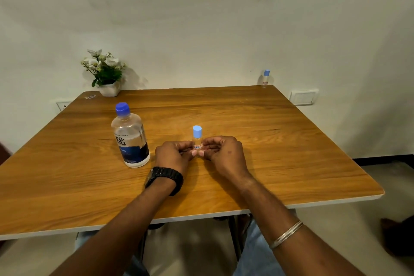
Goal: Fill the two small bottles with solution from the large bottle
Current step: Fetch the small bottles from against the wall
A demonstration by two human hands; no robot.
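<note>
Blue-capped and upright near the middle of the table (291, 152), the small bottle (197, 139) is pinched from both sides by my left hand (173, 154) and right hand (224, 152), whose curled fingers hide most of its clear body and blur its label. The large bottle (131, 136), cap on, stands just left of my left hand. A 2nd small bottle (266, 78) sits well apart at the far right corner, and a flower pot (106, 74) at the far left.
</note>
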